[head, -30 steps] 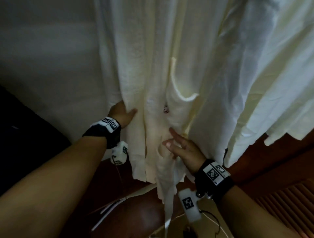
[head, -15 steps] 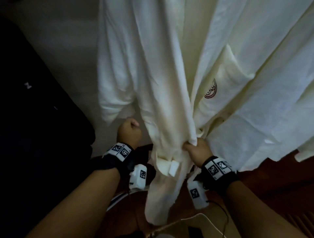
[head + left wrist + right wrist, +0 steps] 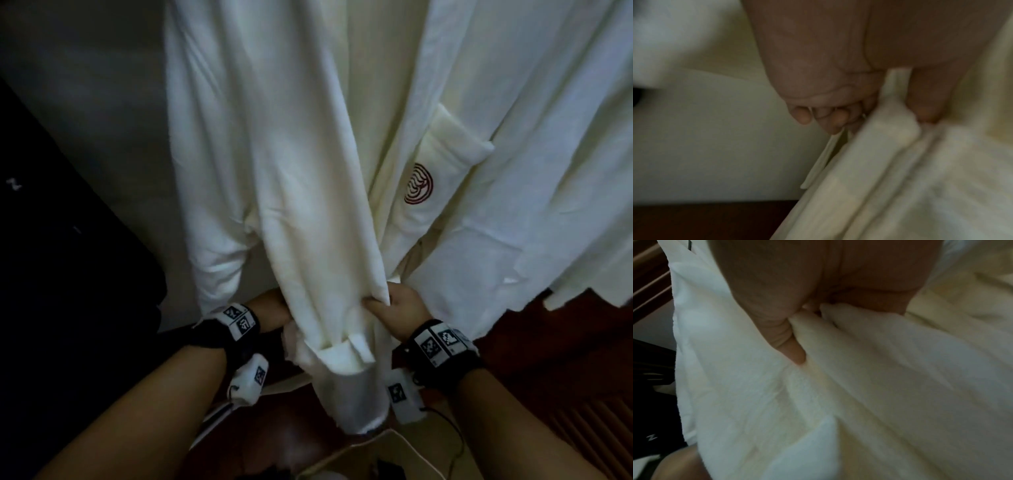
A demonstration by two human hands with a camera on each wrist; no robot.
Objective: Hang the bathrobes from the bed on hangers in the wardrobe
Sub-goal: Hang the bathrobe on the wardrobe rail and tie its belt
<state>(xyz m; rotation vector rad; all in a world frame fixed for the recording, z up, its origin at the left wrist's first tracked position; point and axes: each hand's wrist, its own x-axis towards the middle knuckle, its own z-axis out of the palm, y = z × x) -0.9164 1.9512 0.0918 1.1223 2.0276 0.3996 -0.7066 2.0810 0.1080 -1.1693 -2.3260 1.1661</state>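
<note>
A cream bathrobe [image 3: 294, 144] hangs in front of me and fills most of the head view; its chest pocket carries a dark red emblem [image 3: 418, 184]. My left hand [image 3: 270, 308] grips the robe's left front panel from behind, fingers curled round a fold [image 3: 890, 129]. My right hand [image 3: 394, 308] grips the right edge of the same panel, thumb pressed into the cloth [image 3: 795, 352]. The panel hangs gathered between both hands, a belt loop [image 3: 346, 353] showing below. More white robe cloth [image 3: 565, 171] hangs to the right. No hanger is in view.
A pale wall [image 3: 85, 102] stands behind the robe on the left, with a dark shape [image 3: 68, 274] at the left edge. Reddish-brown wooden surface [image 3: 548, 359] lies below on the right. A white cable [image 3: 404, 442] runs across the bottom.
Both hands went from touching the robe flat to gripping its front panel. The left hand moved right behind the cloth. The view tilted up, showing the pocket emblem.
</note>
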